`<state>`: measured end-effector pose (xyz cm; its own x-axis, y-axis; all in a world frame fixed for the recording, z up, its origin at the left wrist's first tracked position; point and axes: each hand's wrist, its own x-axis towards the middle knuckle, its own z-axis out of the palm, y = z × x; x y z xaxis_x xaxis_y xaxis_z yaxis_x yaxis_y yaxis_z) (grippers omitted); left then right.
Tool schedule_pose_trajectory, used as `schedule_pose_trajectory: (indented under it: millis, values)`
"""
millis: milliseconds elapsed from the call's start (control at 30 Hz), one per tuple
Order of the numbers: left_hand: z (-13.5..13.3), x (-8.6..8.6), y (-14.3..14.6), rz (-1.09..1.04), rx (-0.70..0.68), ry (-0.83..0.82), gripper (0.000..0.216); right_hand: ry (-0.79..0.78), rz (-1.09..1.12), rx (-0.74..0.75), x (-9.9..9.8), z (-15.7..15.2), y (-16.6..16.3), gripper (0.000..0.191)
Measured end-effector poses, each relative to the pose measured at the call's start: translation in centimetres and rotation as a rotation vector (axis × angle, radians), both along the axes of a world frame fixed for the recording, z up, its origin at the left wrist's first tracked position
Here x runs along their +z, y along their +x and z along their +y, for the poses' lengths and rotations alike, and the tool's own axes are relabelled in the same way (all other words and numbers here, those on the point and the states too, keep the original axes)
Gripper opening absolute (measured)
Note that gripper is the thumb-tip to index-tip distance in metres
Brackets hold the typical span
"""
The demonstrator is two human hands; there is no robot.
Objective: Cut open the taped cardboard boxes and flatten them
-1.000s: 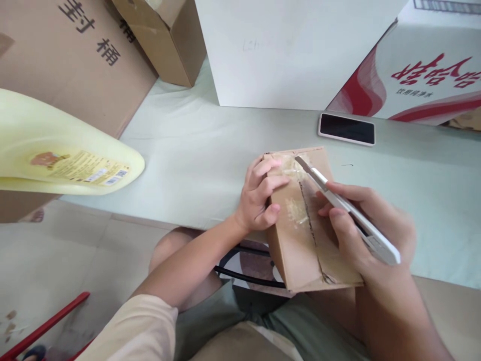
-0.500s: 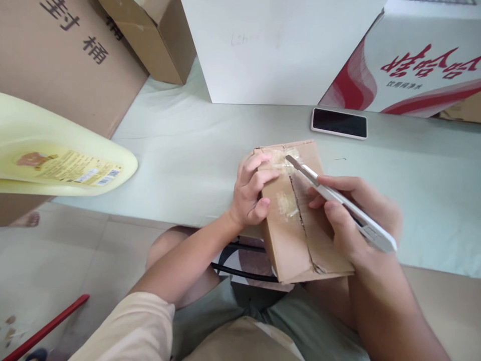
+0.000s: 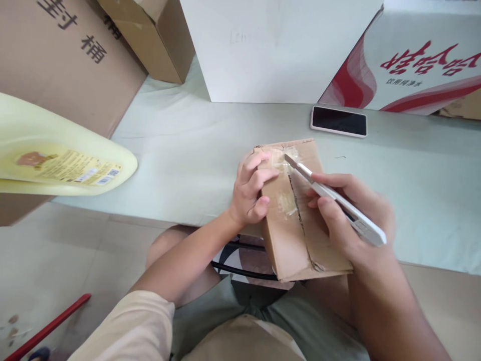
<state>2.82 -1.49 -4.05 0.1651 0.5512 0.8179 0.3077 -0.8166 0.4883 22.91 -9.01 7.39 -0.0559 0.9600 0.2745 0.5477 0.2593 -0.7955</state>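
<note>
A small brown cardboard box lies on the near edge of the pale green table, half hanging over it. Clear tape covers its far end and a seam runs along its top. My left hand is closed round the box's left far corner, holding it. My right hand is closed on a white utility knife. The knife's blade tip rests on the taped seam near the box's far end.
A black phone in a pale case lies beyond the box. A white carton, a red-and-white printed carton and brown cartons stand at the back and left. A pale yellow plastic item juts in from the left. A red bar lies on the floor.
My view shifted slightly, so the box and hands sit a little left and higher. The knife tip edged a little nearer along the taped seam. My left hand's hold on the box is unchanged.
</note>
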Motion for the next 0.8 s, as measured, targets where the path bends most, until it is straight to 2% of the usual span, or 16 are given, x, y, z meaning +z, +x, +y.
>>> schedule_pose_trajectory:
  millis: [133, 400, 533, 667, 800]
  values:
    - [0.0, 0.0, -0.1, 0.009, 0.01, 0.0, 0.05, -0.008, -0.003, 0.017, 0.3, 0.1, -0.3, 0.018]
    - [0.0, 0.0, 0.1, -0.012, 0.006, -0.003, 0.051, 0.064, 0.017, -0.085, -0.5, -0.9, 0.4, 0.018]
    - [0.0, -0.1, -0.1, 0.03, 0.051, -0.004, 0.053, 0.132, 0.012, -0.08, -0.6, -0.9, 0.7, 0.016]
    - [0.1, -0.3, -0.1, 0.069, 0.089, 0.004, 0.055, 0.135, -0.03, -0.071, -0.5, -1.0, 0.6, 0.016]
    - [0.1, -0.2, -0.1, 0.024, 0.061, 0.003, 0.053, 0.29, -0.026, -0.118, -0.7, -1.2, 0.5, 0.016]
